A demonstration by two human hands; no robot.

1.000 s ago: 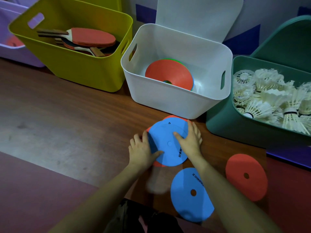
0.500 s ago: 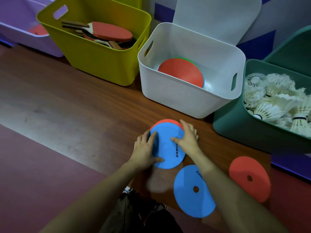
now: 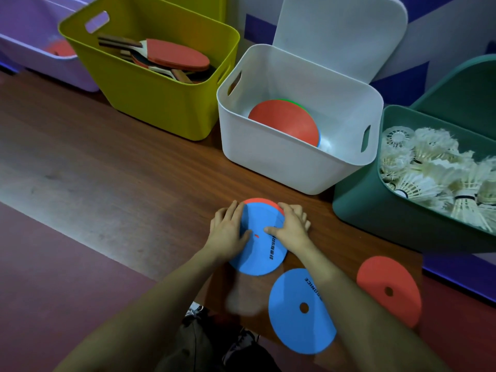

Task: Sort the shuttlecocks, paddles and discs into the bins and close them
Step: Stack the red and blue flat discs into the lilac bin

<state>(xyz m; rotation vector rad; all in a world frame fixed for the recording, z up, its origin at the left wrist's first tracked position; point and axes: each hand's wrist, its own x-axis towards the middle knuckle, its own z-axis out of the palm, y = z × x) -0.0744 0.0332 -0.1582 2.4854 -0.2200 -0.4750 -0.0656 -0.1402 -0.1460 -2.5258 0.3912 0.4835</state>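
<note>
Head view cuts off the purple bin at the left and the green bin of shuttlecocks at the right. The print on the blue discs is too small to read, and the red disc under the stack shows only as a rim.

Everything sits on a brown wooden tabletop, with reddish floor nearer the camera and a purple-and-white wall behind. The yellow bin holds paddles; the white bin, lid up, holds discs.

The left hand and right hand grip the stacked blue disc from either side, fingers curled over its edges, thumbs on top. Another blue disc and a red one lie nearby.
</note>
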